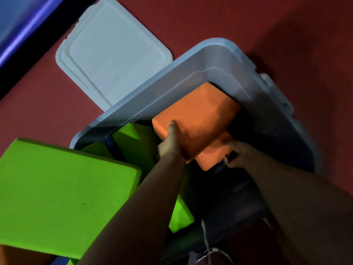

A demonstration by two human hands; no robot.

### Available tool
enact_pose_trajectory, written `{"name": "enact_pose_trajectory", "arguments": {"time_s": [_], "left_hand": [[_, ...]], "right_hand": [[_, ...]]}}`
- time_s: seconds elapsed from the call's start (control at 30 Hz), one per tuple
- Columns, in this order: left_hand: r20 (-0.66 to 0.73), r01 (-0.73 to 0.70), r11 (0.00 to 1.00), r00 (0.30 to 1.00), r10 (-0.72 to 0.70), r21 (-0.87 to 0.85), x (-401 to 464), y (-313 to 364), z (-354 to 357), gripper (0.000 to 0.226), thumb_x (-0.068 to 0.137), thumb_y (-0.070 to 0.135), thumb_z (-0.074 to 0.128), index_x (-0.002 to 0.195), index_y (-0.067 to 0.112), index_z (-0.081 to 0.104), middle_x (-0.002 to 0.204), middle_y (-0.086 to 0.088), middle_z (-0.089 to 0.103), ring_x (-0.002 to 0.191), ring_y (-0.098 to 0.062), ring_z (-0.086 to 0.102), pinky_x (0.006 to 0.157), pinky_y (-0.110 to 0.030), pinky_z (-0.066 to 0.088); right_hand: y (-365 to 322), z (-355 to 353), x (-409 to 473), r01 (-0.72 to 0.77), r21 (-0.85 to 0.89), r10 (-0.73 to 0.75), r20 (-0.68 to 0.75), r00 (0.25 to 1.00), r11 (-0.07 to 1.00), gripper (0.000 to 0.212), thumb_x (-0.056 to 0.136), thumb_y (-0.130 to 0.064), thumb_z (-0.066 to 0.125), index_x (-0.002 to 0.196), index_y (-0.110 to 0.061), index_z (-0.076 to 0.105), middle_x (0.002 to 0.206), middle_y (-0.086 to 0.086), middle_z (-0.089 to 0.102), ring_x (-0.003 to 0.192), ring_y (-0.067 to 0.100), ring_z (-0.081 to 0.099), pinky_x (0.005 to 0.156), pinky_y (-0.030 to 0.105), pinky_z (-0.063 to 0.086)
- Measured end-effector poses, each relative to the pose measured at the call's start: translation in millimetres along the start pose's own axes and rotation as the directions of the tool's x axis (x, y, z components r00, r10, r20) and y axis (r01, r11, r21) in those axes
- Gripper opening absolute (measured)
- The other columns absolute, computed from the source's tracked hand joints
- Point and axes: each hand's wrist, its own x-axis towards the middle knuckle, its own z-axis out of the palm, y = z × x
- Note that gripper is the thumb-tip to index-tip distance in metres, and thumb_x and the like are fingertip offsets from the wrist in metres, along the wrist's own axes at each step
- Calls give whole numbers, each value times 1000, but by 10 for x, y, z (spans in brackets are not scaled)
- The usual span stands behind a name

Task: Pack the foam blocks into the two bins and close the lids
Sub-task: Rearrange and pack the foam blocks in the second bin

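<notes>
Both hands are in the bin (191, 73): the left hand (170, 148) grips the upper orange block (196, 119), thumb on its face, and the right hand (236, 153) curls its fingers round the lower orange block (212, 153). The foam looks light, soft and grippy, so a hold across a short edge should do.
</notes>
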Motion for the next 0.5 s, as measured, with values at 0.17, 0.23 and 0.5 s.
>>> {"name": "enact_pose_trajectory", "arguments": {"time_s": [0.17,0.23,0.5], "left_hand": [[43,-129,992,991,129,-2,-124,54,-105,102,52,55,82,129,11,33,118,-7,54,101,-31,62,88,-52,53],[55,-207,977,977,204,44,-238,57,-147,99,54,52,83,128,18,27,116,-5,51,104,-29,60,91,-51,51],[-9,-569,805,815,579,169,-815,134,-295,112,55,60,75,145,22,21,138,-10,43,125,-28,47,108,-41,38]], "right_hand": [[66,22,-54,-26,-112,30,42,999,993,20,80,-21,69,71,-20,52,72,-5,46,64,8,43,43,17,39],[54,60,-168,-2,-151,8,40,999,989,20,77,-21,73,73,-19,54,77,-4,51,69,10,47,58,25,40],[64,188,-745,341,-267,-298,189,936,901,32,88,-25,62,115,-9,59,112,17,62,80,18,55,66,29,46]]}}
